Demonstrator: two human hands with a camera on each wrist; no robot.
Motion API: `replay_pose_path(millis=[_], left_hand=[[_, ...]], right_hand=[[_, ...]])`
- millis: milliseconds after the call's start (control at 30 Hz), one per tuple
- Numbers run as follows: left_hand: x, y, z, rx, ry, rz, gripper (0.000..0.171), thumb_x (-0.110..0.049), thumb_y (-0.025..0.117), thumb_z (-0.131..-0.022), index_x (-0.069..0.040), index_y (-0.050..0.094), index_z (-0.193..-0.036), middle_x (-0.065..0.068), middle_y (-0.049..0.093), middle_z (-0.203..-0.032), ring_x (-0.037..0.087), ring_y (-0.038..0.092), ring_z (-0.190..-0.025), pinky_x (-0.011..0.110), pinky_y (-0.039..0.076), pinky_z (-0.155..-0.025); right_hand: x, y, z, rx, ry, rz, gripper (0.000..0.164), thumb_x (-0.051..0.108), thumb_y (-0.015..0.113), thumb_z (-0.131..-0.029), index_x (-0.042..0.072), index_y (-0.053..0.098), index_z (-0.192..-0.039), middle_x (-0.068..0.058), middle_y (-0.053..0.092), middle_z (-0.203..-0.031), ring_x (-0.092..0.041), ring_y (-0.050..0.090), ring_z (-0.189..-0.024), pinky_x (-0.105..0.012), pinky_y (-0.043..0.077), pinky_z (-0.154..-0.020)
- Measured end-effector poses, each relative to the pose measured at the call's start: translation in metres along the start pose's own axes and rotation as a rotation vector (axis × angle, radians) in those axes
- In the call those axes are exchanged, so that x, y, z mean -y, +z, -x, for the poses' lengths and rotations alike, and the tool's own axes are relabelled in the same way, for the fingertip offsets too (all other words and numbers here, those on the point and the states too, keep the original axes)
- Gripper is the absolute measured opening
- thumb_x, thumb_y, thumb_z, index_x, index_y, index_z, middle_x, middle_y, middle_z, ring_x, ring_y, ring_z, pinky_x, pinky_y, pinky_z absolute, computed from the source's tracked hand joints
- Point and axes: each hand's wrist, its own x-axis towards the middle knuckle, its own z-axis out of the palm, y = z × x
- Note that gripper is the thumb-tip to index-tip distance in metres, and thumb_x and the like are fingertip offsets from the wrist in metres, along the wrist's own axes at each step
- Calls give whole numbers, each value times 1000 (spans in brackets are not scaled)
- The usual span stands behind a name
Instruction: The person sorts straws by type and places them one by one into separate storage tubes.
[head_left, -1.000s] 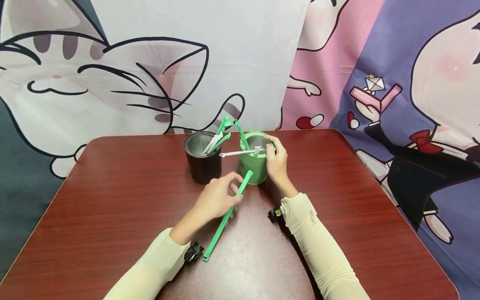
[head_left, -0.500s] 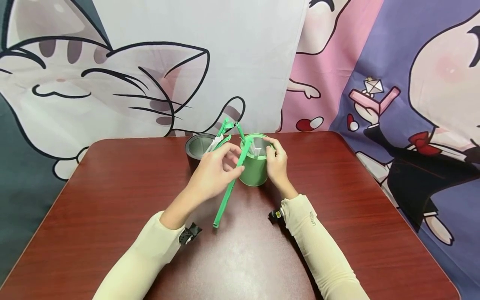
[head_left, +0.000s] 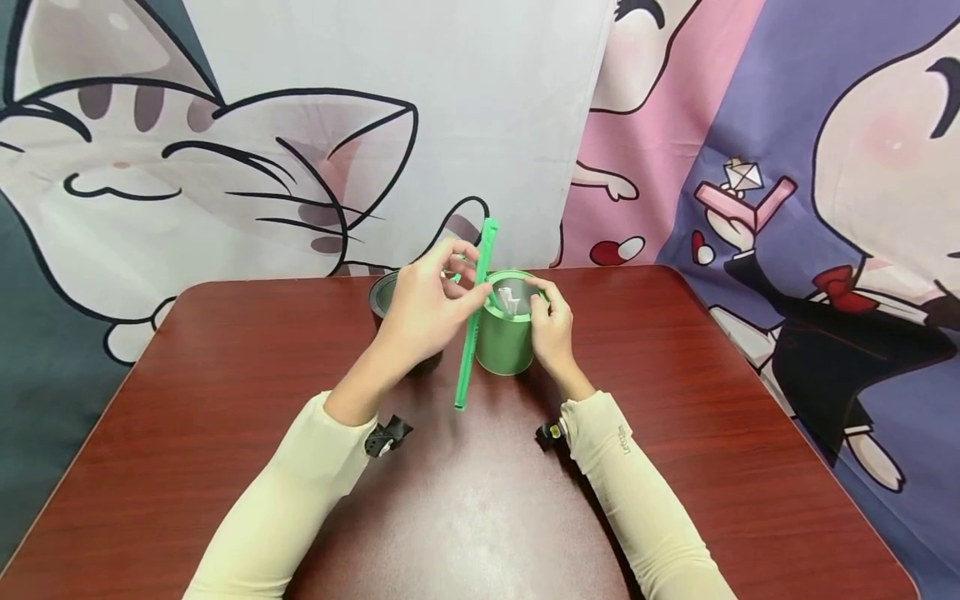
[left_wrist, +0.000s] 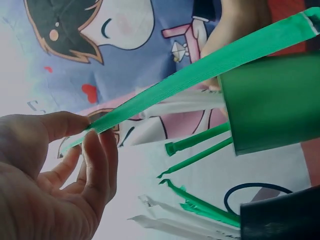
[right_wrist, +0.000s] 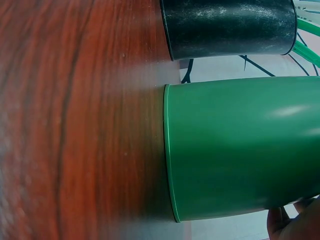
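My left hand (head_left: 431, 300) pinches a long green wrapped straw (head_left: 466, 358) between thumb and fingertips. The straw stands nearly upright at the left side of a green cup (head_left: 504, 346), its lower end above the table. My right hand (head_left: 553, 329) grips the cup's right side near the rim. In the left wrist view, a white wrapped straw (left_wrist: 182, 103) and green straws (left_wrist: 200, 140) stick out of the green cup. A black cup (left_wrist: 280, 217) beside it holds green and white straws; in the head view my left hand mostly hides it.
Both cups stand near the back edge of the reddish-brown table (head_left: 225, 400). Behind the table hangs a cartoon-printed cloth (head_left: 487, 108). A small black wrist camera (head_left: 387, 436) sits at the left sleeve, another black camera (head_left: 550, 433) at the right.
My left hand has lifted the green straw off the table and tilted it upright beside the green cup. The white straw has dropped deeper into that cup. My right hand stays in place.
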Motion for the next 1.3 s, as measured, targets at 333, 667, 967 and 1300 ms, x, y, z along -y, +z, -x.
replay_pose_path(millis=[333, 667, 967, 1300], left_hand=[[-4, -6, -16, -161, -11, 68, 27, -10, 75, -87, -6, 58, -108, 7, 67, -91, 17, 70, -67, 28, 51, -54], [-5, -10, -28, -307, 12, 158, 26, -8, 73, -89, -2, 53, -105, 8, 63, -94, 21, 70, -67, 29, 53, -50], [-2, -11, -36, -385, 100, 179, 26, -3, 73, -87, 2, 54, -104, 7, 60, -93, 20, 70, -70, 25, 54, -56], [2, -2, -36, -288, 20, 15, 28, -14, 78, -86, -4, 59, -106, 7, 67, -99, 17, 72, -85, 26, 55, -66]], right_hand=[[-1, 0, 1, -2, 5, 12, 30, -8, 46, -95, -10, 64, -119, -25, 64, -121, -22, 45, -84, -21, 35, -76], [-1, 1, 0, -6, -3, 8, 30, -8, 46, -95, -11, 64, -118, -26, 64, -121, -22, 46, -85, -20, 35, -76], [-2, 0, 1, 2, -11, 1, 30, -7, 45, -95, -11, 63, -119, -26, 63, -122, -22, 47, -90, -20, 35, -78], [-2, 0, 1, -1, -8, 6, 30, -7, 46, -95, -10, 64, -119, -25, 64, -120, -17, 44, -79, -21, 35, -74]])
